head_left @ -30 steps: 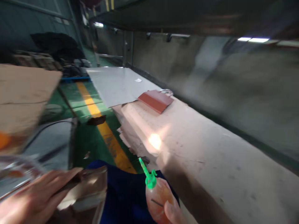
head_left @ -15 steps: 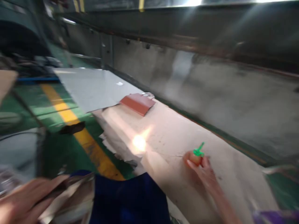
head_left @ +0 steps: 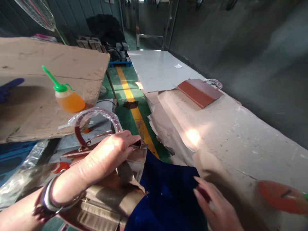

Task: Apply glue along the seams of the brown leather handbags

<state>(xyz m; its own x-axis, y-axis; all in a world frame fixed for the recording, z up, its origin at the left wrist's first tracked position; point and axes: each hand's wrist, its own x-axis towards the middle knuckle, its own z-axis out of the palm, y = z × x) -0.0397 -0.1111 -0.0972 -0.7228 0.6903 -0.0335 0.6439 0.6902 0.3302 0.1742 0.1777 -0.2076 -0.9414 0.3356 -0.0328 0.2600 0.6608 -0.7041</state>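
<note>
My left hand (head_left: 113, 147) is closed on the edge of a brown handbag (head_left: 101, 195), whose tan lining and inner pocket show. The bag's arched handle (head_left: 81, 128) is wrapped in clear plastic. Behind the bag is the dark blue cloth (head_left: 166, 189) over my lap. To its right, my right hand (head_left: 216, 205) hovers with fingers curled but apart; the gap between them is dark, and I see no object there. Farther right, a blurred orange squeeze bottle (head_left: 281, 195) lies on the paper-covered bench (head_left: 240, 134), its green top cut by the frame edge.
On the left, a cardboard-topped table (head_left: 31, 118) bears another squeeze bottle (head_left: 69, 101) with orange liquid and a purple-blue item (head_left: 12, 85). A reddish-brown bag (head_left: 199, 93) lies on the bench before a grey sheet (head_left: 154, 70). A yellow floor stripe (head_left: 133, 106) runs between the tables.
My right hand has let go of the squeeze bottle and moved toward the blue cloth. The view has swung left, showing more of the handbag and the cardboard table.
</note>
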